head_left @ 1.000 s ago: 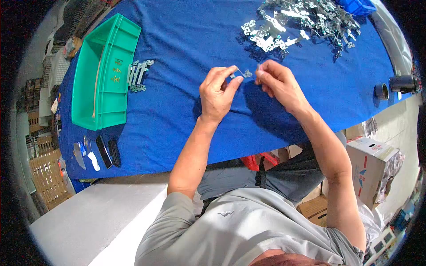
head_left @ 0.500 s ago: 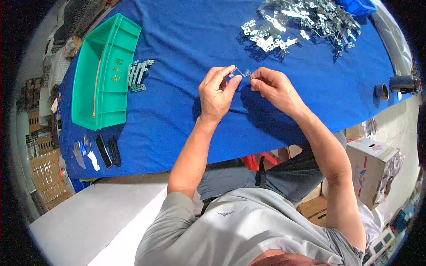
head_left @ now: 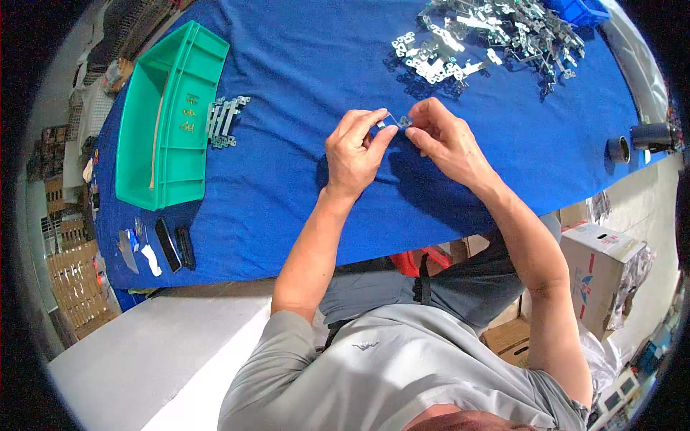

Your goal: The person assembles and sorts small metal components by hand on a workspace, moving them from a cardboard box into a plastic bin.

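Note:
Near the middle of the blue-clothed table, my left hand point(head_left: 352, 152) is closed, pinching a small bent metal bracket point(head_left: 405, 122) between thumb and fingertips. The bracket's looped end sticks out to the right, toward my right hand point(head_left: 447, 140). That hand's thumb and index finger are parted around this end; whether they touch it is hard to make out. Up and to the right lies a large pile of similar metal brackets point(head_left: 503, 36). Several more brackets point(head_left: 226, 122) are lined up in a row beside the green bin.
A green plastic bin point(head_left: 207, 108) stands on the left of the blue cloth point(head_left: 287, 237). Dark elongated items point(head_left: 172, 246) and small tools lie near the front left corner. A blue tray point(head_left: 581, 11) is at the back right, and a dark cylinder point(head_left: 618, 149) near the right edge.
My right thumb and index finger have spread apart from a pinch beside the bracket's end. My left hand and the bracket have shifted slightly to the right.

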Action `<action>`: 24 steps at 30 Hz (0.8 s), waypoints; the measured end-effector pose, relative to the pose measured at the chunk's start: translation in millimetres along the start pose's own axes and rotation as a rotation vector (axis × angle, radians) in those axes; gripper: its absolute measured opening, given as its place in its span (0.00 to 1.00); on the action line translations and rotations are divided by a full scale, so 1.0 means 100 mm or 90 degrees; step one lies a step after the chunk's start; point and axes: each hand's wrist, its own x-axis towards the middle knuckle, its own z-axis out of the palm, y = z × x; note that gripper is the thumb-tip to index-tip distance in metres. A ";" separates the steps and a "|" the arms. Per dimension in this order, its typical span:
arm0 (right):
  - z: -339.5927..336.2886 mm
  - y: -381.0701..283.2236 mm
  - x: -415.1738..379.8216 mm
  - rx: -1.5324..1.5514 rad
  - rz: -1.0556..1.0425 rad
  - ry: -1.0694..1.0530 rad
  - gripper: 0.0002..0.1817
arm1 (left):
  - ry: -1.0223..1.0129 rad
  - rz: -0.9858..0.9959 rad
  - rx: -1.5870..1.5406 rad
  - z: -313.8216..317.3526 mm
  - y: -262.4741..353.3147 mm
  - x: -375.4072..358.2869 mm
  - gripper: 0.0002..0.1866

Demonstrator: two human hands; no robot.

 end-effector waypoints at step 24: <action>-0.01 -0.04 0.00 0.155 0.141 -0.121 0.13 | 0.019 -0.057 -0.032 -0.02 0.00 0.02 0.12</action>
